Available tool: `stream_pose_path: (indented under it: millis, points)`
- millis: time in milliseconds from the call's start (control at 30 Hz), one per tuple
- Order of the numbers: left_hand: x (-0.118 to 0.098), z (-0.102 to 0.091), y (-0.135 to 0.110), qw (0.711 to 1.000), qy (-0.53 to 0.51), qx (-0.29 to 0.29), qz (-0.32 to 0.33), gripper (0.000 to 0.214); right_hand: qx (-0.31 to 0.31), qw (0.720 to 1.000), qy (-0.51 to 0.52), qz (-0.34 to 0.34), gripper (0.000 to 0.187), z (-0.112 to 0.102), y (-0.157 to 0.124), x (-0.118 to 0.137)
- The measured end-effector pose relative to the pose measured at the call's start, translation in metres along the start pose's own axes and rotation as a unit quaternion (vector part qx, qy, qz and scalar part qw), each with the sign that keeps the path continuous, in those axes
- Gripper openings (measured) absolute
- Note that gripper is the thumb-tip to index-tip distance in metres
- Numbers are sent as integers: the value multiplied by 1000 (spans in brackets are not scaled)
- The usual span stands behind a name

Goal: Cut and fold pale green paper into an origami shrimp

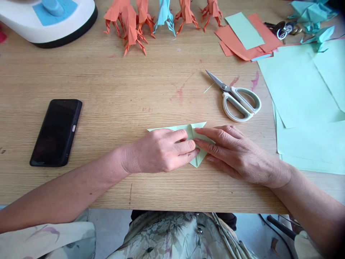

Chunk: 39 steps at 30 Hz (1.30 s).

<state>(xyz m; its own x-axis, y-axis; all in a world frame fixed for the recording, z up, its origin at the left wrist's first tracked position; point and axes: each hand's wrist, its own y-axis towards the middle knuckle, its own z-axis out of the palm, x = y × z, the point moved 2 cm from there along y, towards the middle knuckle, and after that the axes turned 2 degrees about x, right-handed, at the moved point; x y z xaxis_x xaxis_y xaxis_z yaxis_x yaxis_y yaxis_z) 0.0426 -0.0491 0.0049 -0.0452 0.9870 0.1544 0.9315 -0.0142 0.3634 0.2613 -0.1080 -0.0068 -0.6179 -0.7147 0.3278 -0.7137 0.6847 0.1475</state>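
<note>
A pale green sheet of paper (pixel 197 158), folded into a pointed shape with creases, lies on the table near its front edge. My left hand (pixel 164 150) covers much of it, fingers curled together on the paper and thumb hidden. From the other side, my right hand (pixel 234 151) rests its outstretched fingertips on the paper's right part, fingers slightly apart. The two hands almost meet over the middle crease. Just beyond my right hand lie scissors (pixel 237 97) with pale handles, their blades closed and pointing up-left.
A black phone (pixel 56 133) lies at left. Several orange folded-paper figures (pixel 131 30) and a blue one (pixel 164 16) stand at the back. Large green sheets (pixel 304 86), orange paper cards (pixel 237 41), keys (pixel 283 30) and teal paper figures (pixel 312 14) occupy the right. A white appliance (pixel 78 21) stands back left.
</note>
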Motion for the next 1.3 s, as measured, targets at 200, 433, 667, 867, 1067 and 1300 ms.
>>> stream_pose_path:
  millis: [200, 433, 667, 867, 1067, 1300]
  points:
    - [0, -1, -1, 1000, -8, 9, -4, 18, 0, 1000, -10, -3, 43, 1, -1, 0]
    - [-1, -1, 0, 1000, -5, 17, -3, 17, 9, 1000, 8, 7, 46, 1, -2, -2]
    - [-1, -2, 0, 1000, -6, 13, 0, 15, 13, 1000, 14, 12, 48, 2, -3, -3]
    - [-1, -2, 0, 1000, -8, 5, -2, 16, 11, 1000, 11, 8, 47, 3, -4, -3]
    - [0, -1, -1, 1000, -10, 18, 0, 15, -1, 1000, -4, -5, 44, 1, -3, -1]
    - [-1, -2, -1, 998, -31, 47, -7, 14, -47, 997, -46, -28, 37, -2, -7, 20]
